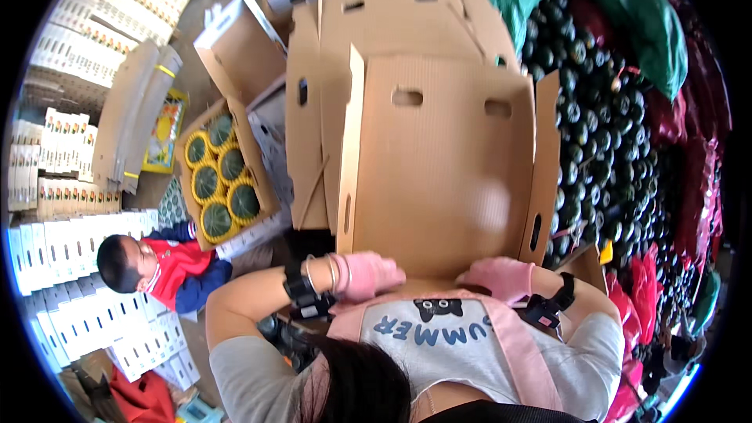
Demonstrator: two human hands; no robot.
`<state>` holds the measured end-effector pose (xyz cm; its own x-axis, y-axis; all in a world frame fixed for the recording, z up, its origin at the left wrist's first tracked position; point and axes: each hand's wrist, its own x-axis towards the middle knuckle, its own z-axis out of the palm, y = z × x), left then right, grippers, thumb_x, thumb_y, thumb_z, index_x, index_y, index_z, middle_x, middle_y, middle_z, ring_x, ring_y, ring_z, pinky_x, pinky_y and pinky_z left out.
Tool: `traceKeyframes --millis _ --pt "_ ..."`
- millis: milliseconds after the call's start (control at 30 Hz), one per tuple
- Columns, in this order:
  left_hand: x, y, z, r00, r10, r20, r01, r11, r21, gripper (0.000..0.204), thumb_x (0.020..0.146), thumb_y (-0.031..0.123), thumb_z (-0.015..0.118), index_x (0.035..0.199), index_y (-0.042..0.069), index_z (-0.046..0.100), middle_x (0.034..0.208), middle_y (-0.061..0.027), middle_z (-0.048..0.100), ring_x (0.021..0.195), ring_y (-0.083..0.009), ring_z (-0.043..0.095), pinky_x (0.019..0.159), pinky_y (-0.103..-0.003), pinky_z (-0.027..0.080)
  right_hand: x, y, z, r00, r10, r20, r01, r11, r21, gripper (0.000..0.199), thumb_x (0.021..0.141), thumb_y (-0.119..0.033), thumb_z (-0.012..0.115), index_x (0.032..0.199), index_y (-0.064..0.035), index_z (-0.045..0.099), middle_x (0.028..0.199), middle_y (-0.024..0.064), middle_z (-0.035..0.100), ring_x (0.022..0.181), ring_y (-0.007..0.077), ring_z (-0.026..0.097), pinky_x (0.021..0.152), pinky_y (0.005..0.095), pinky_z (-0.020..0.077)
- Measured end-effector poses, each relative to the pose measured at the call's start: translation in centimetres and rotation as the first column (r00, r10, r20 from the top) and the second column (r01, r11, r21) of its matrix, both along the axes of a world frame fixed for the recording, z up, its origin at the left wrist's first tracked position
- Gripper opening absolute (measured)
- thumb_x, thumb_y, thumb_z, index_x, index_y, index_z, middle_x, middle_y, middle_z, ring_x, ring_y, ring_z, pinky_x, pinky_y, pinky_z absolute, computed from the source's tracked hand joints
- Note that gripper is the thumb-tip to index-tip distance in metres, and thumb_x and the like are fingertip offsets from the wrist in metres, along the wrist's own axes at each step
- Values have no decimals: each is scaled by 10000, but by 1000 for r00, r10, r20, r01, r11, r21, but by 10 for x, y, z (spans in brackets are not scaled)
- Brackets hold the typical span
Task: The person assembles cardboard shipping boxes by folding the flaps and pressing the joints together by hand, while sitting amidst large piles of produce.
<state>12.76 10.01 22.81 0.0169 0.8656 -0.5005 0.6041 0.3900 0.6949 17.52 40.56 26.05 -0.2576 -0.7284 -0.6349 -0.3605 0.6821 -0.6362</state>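
"Where's the box point(442, 180)?"
"Over flat cardboard point(392, 27), left hand point(368, 275) and right hand point(499, 278) at its near edge; pinching or not, I can't tell."
"Risk?"
"Uneven pushing might crease that edge or fold the right wall point(544, 164) inward."

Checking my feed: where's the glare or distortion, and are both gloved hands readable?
Head view: a soft pale glare patch on the open cardboard box, toward its right side; head view: fisheye bending, with the white box stacks curving toward the black rim; head view: left hand and right hand readable in outline, but their exact grip unclear.
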Motion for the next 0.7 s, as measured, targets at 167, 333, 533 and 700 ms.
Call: traceKeyframes --millis 167,333,533,700 --pt "-59 -18 44 724 664 -187 -408 631 660 652 872 340 690 1399 49 440 1341 -190 534 1240 -326 531 1011 -417 457 -51 56 61 379 -730 -570 502 679 -535 382 744 -195 745 1077 -51 625 944 121 629 833 284 635 724 364 537" --pt "-159 -27 9 326 891 316 -912 209 352 537 864 266 702 1309 23 528 1277 -178 568 1182 -272 547 993 -362 469 -121 88 26 189 -887 -422 691 425 -585 392 762 -55 681 1143 13 620 1051 115 660 881 229 659 766 314 530" --pt "-145 -51 -15 298 711 638 -952 175 249 330 956 236 593 1194 13 649 1310 -136 560 1303 -236 452 1108 -355 348 -102 117 -10 327 -935 136 684 136 -716 177 777 26 597 923 26 697 913 55 681 864 134 624 794 261 496" --pt "-137 -28 -9 242 478 844 -898 -219 381 310 856 -11 704 1045 35 463 994 -18 535 925 -115 578 845 -267 519 -103 110 -22 187 -980 64 690 85 -719 443 767 -99 724 1171 -50 549 1057 12 594 874 114 592 684 233 458"
